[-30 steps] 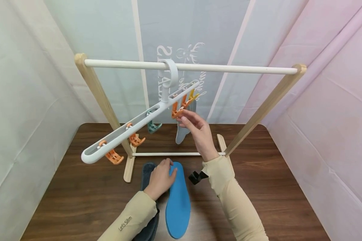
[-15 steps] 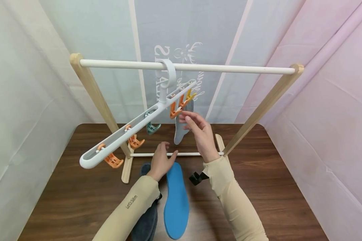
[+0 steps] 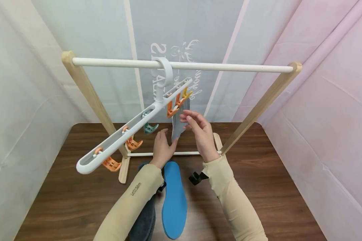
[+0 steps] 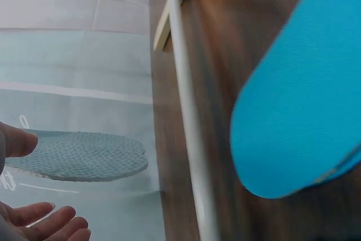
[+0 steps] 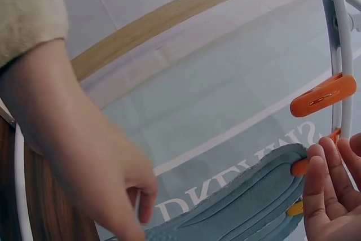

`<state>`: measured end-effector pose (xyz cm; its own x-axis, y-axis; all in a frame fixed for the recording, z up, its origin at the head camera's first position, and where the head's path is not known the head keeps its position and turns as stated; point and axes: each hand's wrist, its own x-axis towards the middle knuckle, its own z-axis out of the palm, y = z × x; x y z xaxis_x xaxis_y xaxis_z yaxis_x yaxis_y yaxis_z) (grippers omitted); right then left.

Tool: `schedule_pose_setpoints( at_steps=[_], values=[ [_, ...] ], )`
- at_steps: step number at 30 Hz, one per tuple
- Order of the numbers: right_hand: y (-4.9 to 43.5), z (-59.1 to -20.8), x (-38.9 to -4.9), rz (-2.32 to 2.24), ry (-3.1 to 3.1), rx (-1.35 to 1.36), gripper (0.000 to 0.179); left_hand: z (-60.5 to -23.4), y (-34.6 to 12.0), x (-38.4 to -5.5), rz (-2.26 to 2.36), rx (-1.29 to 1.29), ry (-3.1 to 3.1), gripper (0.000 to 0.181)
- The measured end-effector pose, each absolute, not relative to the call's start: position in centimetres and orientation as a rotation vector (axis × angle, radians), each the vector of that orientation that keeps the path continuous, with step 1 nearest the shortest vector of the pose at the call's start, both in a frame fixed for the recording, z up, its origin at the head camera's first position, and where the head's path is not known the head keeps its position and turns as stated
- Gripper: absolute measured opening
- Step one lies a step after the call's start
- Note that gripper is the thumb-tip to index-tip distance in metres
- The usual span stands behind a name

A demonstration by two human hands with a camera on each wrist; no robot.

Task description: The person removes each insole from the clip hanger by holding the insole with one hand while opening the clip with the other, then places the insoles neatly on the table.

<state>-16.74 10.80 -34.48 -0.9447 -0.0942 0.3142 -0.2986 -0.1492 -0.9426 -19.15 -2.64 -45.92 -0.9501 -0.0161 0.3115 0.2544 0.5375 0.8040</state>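
A grey insole point(image 3: 180, 124) hangs toe-down or heel-down, I cannot tell which, from orange clips point(image 3: 172, 110) and near a yellow clip point(image 3: 186, 93) on the hanger's far half. My left hand point(image 3: 163, 149) reaches to its lower end. In the left wrist view the left thumb point(image 4: 21, 142) overlaps the insole and the fingers stand apart from it. Beside the clips, my right hand point(image 3: 200, 134) is held with loosely bent fingers that grip nothing. The right wrist view shows the insole's ridged face point(image 5: 242, 196) beside those fingers.
The white hanger point(image 3: 120, 134) hooks over the rack's top rail point(image 3: 217, 67). Teal point(image 3: 150, 128) and orange clips point(image 3: 111, 164) hang on its near half. A blue insole point(image 3: 174, 204) and dark insoles point(image 3: 143, 221) lie in front. The rack's lower bar point(image 3: 187, 153) crosses behind them.
My left hand has left the blue and dark insoles and moved up and forward to the hanging insole's lower end. My right hand has come slightly away from the orange clip.
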Motion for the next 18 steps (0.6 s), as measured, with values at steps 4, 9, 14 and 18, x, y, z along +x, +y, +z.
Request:
schedule_pose_setpoints(
  at_steps=[4,9,14,18],
  values=[
    [10.9,-34.5,-16.7,2.244,-1.934,0.442,0.035,-45.2,-2.2,-19.8,-1.382,-0.222,-2.47,0.051],
    [11.0,-34.4,-16.6,2.255,-1.923,0.42,0.037,-44.6,-1.7,-20.2,-1.397,-0.223,-2.463,0.042],
    [11.2,-34.5,-16.6,2.246,-1.924,0.393,0.041,-44.1,-1.3,-20.6,-1.446,-0.225,-2.47,0.036],
    [11.4,-34.6,-16.6,2.255,-1.909,0.382,0.043,-43.8,-1.1,-20.7,-1.483,-0.228,-2.469,0.033]
  ],
)
